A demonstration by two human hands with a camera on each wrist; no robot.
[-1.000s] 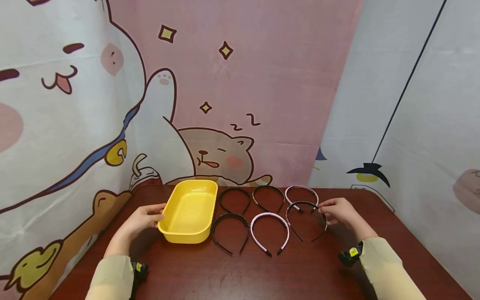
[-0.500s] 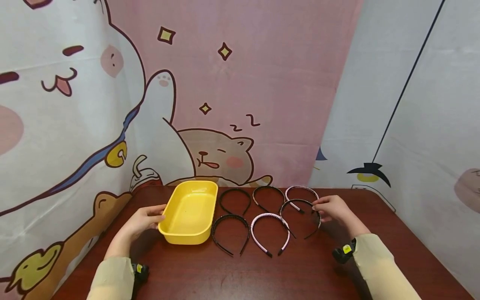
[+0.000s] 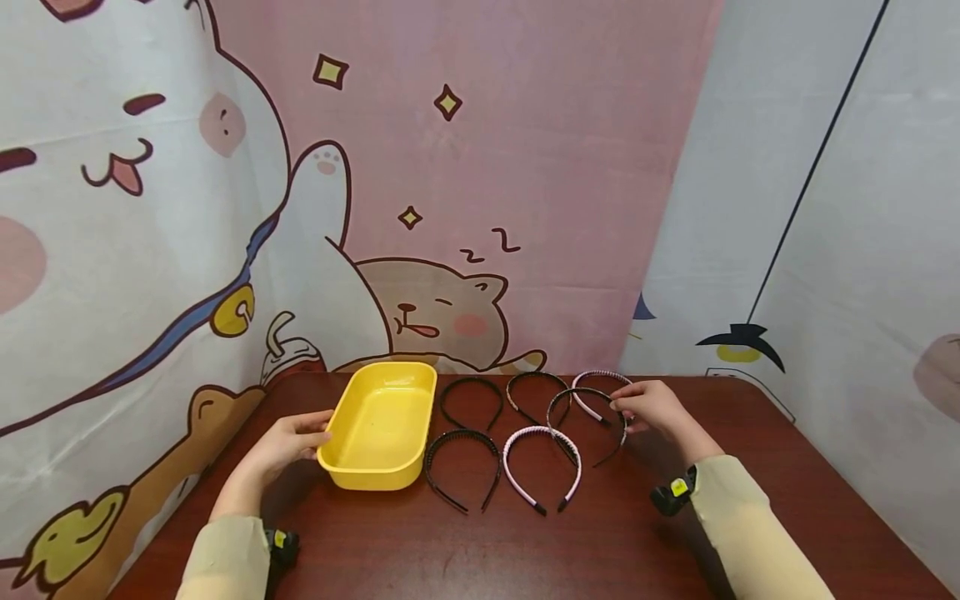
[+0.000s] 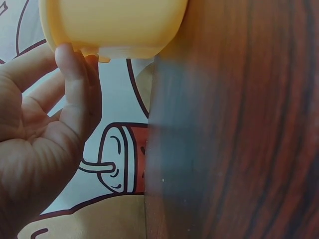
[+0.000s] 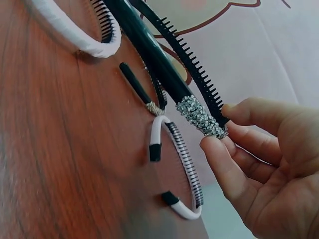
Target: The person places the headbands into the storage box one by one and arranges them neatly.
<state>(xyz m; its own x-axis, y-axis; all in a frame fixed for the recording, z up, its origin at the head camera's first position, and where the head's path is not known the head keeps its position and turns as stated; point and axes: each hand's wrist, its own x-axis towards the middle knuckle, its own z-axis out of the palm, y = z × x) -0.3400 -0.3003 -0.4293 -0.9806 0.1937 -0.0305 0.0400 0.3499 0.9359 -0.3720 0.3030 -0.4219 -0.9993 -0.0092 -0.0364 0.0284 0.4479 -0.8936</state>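
My right hand (image 3: 652, 410) pinches a black headband (image 5: 154, 55) between thumb and fingers, at a rhinestone-covered stretch (image 5: 197, 114). This headband is raised over the table, its inner teeth visible in the right wrist view. In the head view it overlaps the pink headband (image 3: 543, 429) at the front. My left hand (image 3: 277, 446) holds the near-left rim of a yellow plastic tray (image 3: 375, 479); the left wrist view shows fingertips against its wall (image 4: 114, 30). Lying behind are a pink headband (image 3: 602, 373), a black one with a patterned side (image 3: 536, 374) and a plain black one (image 3: 471, 380).
Beside the tray lies a black toothed headband (image 3: 461, 432). Everything stands on a dark red-brown wooden table (image 3: 450, 550). A cartoon-printed cloth (image 3: 540, 167) hangs right behind the table's back edge and along its sides.
My right hand has carried the rhinestone headband leftward and slightly up, from beside the front pink headband to partly over it. The left hand and the tray keep their place.
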